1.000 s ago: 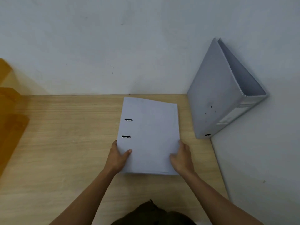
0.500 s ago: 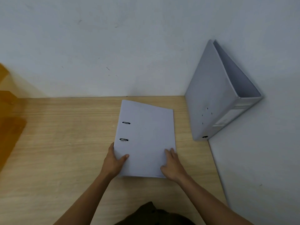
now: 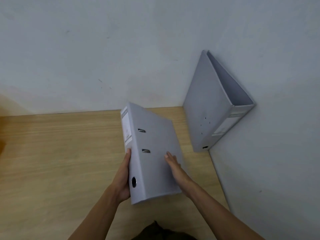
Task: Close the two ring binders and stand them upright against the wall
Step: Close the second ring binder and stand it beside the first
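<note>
Left hand (image 3: 122,179) grip clasping spine of closed binder (image 3: 152,153); right hand (image 3: 174,166) flat on cover, not clenched. Binder tilted above bench (image 3: 60,153), not yet stood. Second binder (image 3: 213,108) already upright in wall (image 3: 121,49) corner.

Office-like corner: wooden desk (image 3: 60,153), bare walls (image 3: 121,49), grey ring binders (image 3: 207,110)

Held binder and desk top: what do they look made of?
Held binder: looks like stiff board with a matte grey paper or plastic covering; flat, no glare, crisp edges. Its slot trims and spine hole ring gleam, probably metal. Desk top: pale wood-grain, likely laminate or veneer; streaks are very even, low sheen.
</note>
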Available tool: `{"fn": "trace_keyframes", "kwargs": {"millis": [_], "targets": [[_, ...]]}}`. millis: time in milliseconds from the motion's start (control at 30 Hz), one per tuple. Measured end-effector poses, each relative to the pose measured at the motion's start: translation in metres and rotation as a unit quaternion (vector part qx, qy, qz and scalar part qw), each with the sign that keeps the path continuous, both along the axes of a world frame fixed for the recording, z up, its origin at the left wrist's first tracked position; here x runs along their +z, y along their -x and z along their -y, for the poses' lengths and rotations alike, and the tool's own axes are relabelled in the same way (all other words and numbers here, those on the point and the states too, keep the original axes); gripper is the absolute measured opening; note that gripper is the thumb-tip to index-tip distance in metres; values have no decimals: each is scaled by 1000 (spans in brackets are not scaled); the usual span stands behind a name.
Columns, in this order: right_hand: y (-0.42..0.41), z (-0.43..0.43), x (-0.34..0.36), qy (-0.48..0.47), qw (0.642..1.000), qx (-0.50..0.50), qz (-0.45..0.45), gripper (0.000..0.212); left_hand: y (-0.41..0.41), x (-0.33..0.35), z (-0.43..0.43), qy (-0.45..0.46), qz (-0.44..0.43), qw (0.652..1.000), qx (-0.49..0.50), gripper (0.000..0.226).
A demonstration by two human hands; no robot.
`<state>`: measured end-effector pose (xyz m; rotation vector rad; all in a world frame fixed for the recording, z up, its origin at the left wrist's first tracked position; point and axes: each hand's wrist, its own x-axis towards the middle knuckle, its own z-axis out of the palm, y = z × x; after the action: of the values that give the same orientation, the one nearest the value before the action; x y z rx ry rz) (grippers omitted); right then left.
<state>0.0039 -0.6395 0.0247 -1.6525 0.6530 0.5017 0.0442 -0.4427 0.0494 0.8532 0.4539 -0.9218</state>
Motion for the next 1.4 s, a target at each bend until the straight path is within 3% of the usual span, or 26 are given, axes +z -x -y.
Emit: {"fn": "trace_keyframes", "kwargs": {"millis": [167, 400, 533, 700, 1000, 1200, 1400], "targets": [[-8, -11, 11, -44, 997, -27, 49, 94, -8, 33, 24, -9, 80, 994, -68, 61], [-15, 1, 85, -58, 978, -4, 203, 75, -8, 68, 43, -42, 259, 957, -123, 44], [-12, 17, 111, -22, 955, 25, 296, 76, -10, 68, 53, -116, 377, 908, -138, 69], [-4, 32, 111, 29, 955, 8, 296, 75, -12, 53, 73, -194, 463, 854, -138, 85], [25, 58, 87, 60, 965, -7, 257, 74, -16, 30, 95, -206, 512, 808, -207, 93], [45, 78, 71, 46, 970, -28, 239, 64, -21, 12, 112, -232, 493, 787, -288, 123], [45, 93, 79, 65, 966, -58, 244, 39, -26, 8, 141, -216, 492, 800, -268, 108]]}}
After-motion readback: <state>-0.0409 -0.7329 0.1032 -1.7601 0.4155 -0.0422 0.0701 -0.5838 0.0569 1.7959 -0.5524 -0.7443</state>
